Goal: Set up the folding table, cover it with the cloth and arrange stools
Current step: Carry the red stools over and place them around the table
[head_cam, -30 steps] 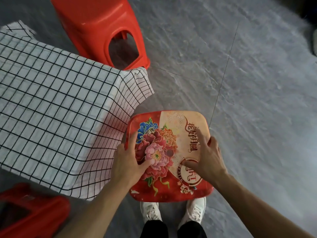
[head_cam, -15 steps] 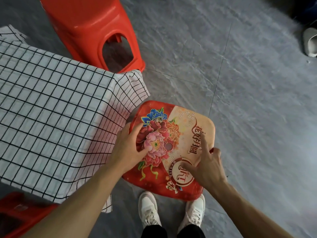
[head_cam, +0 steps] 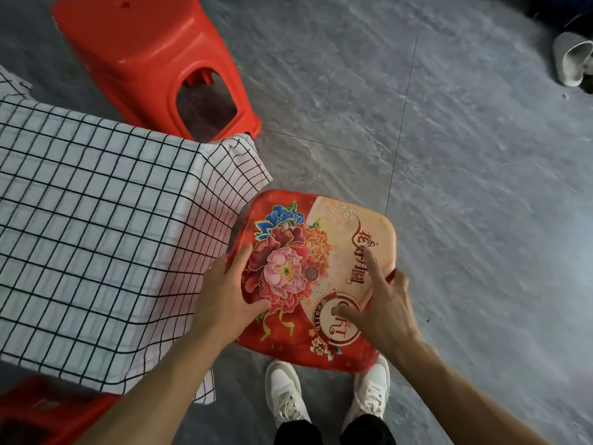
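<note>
It looks like a plain indoor room in a home or small eatery: a grey stone-look tiled floor [head_cam: 449, 187], red plastic stools [head_cam: 154, 59], a counter under checked cloth [head_cam: 96, 220], and a slipper [head_cam: 571, 59] lying by the edge.

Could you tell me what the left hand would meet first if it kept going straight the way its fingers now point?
The left hand grips the near-left edge of the floral stool seat, fingers pointing up-frame. Straight on, it would probably first meet the hanging corner of the checked tablecloth, though depth is unclear.
</note>
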The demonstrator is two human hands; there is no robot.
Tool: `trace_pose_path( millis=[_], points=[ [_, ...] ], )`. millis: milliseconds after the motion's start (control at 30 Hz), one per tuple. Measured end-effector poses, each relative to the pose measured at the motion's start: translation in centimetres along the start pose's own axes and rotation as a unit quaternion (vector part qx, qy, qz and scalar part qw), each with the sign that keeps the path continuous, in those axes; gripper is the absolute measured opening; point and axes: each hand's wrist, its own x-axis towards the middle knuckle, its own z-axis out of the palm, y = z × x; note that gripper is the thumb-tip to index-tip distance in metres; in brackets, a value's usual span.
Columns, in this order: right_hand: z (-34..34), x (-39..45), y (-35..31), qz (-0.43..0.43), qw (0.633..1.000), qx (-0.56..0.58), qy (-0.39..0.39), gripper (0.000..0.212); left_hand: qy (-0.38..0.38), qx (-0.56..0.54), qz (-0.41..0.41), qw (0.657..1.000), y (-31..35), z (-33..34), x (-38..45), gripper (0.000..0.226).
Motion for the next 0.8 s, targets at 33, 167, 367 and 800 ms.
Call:
trace_pose_path(
  millis=[33, 167, 367, 800],
  points=[
    [-0.1, 0.0, 0.2, 0.000, 1.000, 0.001, 0.003, 0.116, 0.003, -0.001, 0.001, 1.000, 0.2, 0.2, -0.1, 0.113],
    [-1.1, -0.1, 1.6, 0.004, 1.000, -0.001, 0.005, 0.114, 0.001, 0.015, 0.013, 1.000, 1.4, 1.3, -0.6, 0.113],
    [-3.2, -0.5, 4.7, 0.017, 1.000, -0.002, -0.004, 0.113, -0.009, -0.003, 0.021, 1.000, 4.2, 3.4, -1.5, 0.115],
    [-6.6, -0.9, 10.4, 0.041, 0.999, -0.004, -0.003, 0.115, -0.049, -0.007, 0.043, 0.998, 11.0, 5.4, -2.1, 0.111]
  ],
)
